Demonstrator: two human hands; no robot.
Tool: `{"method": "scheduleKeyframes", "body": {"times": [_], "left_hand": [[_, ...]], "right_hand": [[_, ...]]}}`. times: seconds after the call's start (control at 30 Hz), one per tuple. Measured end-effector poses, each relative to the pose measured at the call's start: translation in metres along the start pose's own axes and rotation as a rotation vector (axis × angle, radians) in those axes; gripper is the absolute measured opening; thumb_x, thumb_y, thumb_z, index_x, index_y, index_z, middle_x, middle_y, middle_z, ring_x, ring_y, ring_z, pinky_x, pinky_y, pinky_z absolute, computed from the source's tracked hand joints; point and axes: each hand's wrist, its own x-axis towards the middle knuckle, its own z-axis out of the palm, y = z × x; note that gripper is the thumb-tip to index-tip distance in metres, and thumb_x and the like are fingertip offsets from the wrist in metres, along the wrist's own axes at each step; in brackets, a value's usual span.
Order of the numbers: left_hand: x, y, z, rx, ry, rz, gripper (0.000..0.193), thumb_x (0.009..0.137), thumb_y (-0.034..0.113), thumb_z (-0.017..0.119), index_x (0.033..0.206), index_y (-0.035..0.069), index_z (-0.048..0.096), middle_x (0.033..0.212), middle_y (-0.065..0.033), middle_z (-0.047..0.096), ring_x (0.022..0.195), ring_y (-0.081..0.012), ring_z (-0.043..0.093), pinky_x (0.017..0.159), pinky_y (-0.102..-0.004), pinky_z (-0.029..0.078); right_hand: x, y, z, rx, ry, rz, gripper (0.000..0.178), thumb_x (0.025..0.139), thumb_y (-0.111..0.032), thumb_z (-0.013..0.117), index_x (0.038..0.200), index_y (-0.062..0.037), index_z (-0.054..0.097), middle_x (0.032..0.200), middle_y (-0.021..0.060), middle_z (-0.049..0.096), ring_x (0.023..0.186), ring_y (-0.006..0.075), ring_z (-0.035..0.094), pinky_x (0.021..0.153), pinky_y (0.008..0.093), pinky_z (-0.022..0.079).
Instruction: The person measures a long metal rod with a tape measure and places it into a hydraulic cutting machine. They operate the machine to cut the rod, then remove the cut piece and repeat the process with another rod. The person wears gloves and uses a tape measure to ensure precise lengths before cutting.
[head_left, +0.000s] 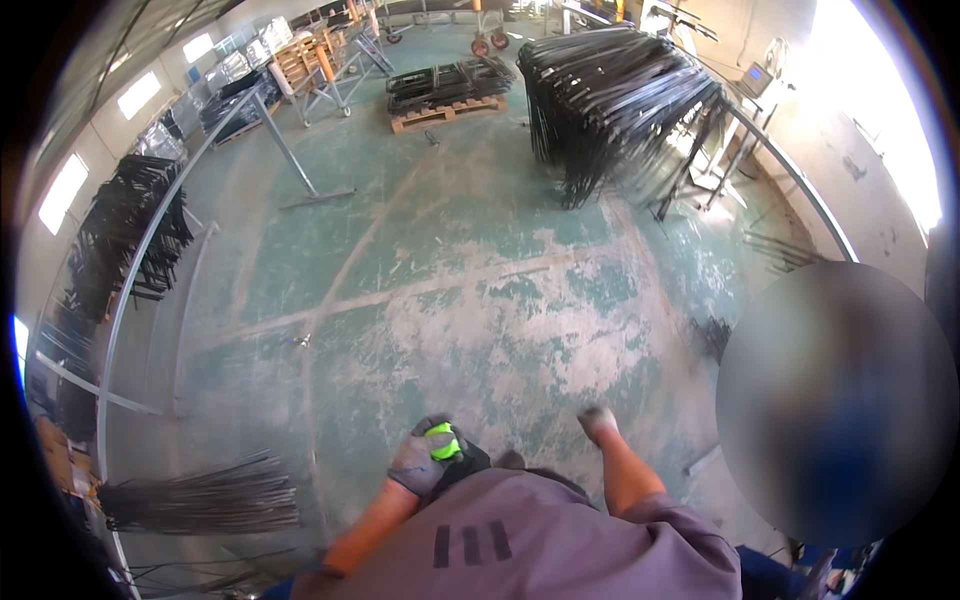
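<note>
Two gloved grips point(412, 466), one bright green object point(443, 441).

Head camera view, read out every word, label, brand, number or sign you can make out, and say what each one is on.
No readable text anywhere in this view.
Small device with a bluish screen: too small to read.
Bright green object in the gloved left hand: no lettering can be made out.
Greyish-purple shirt: three dark bars, no letters.

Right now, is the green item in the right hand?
No: the gloved left hand holds the green item, while the right hand is off to the side, apart from it.
</note>
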Motion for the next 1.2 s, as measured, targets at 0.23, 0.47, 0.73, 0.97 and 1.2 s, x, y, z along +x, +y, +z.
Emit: {"method": "scheduleKeyframes", "body": {"times": [0.23,0.47,0.73,0.97,1.2], "left_hand": [[0.25,0.127,0.046,-0.351,-0.074,-0.107,0.044,0.095,0.004,0.068,0.138,0.005,0.068,0.119,-0.0216,0.075,0.105,-0.0419,0.074,0.087,-0.0511,0.062],[0.517,0.315,0.133,-0.041,-0.07,-0.059,0.04,0.097,0.0,0.066,0.137,0.004,0.067,0.119,-0.0206,0.076,0.105,-0.0391,0.076,0.092,-0.0546,0.064],[0.791,0.456,0.194,0.139,-0.037,-0.129,0.04,0.098,0.002,0.067,0.137,0.004,0.066,0.116,-0.0197,0.077,0.106,-0.0375,0.077,0.092,-0.0495,0.064],[0.982,0.583,0.257,0.087,0.074,-0.233,0.038,0.097,0.0,0.063,0.135,0.003,0.063,0.114,-0.021,0.074,0.101,-0.0383,0.075,0.087,-0.0509,0.063],[1.197,0.708,0.322,-0.048,0.109,-0.124,0.026,0.1,0.005,0.065,0.126,0.007,0.068,0.108,-0.0203,0.077,0.097,-0.0392,0.075,0.081,-0.054,0.064]], "right_hand": [[0.31,-0.209,-0.28,0.638,0.226,-0.26,0.046,0.101,-0.041,0.077,0.133,-0.0069,0.079,0.13,0.0201,0.081,0.123,0.0341,0.078,0.103,0.0432,0.059],[0.429,-0.19,-0.303,0.587,0.252,0.115,0.04,0.1,-0.033,0.076,0.128,-0.0039,0.081,0.119,0.0197,0.084,0.113,0.0309,0.08,0.098,0.041,0.06],[0.626,-0.268,-0.444,0.75,0.464,0.186,0.032,0.103,-0.021,0.074,0.123,0.0031,0.08,0.097,0.0107,0.082,0.088,0.0174,0.075,0.082,0.0342,0.06],[0.835,-0.421,-0.777,1.295,0.517,-0.489,0.028,0.101,0.0,0.071,0.128,0.0065,0.074,0.105,0.0108,0.077,0.095,0.0152,0.073,0.087,0.0296,0.06],[0.991,-0.525,-1.003,0.904,0.402,-1.474,0.031,0.082,0.002,0.058,0.109,0.0077,0.073,0.084,0.0149,0.072,0.071,0.0226,0.069,0.065,0.0337,0.055]]}}
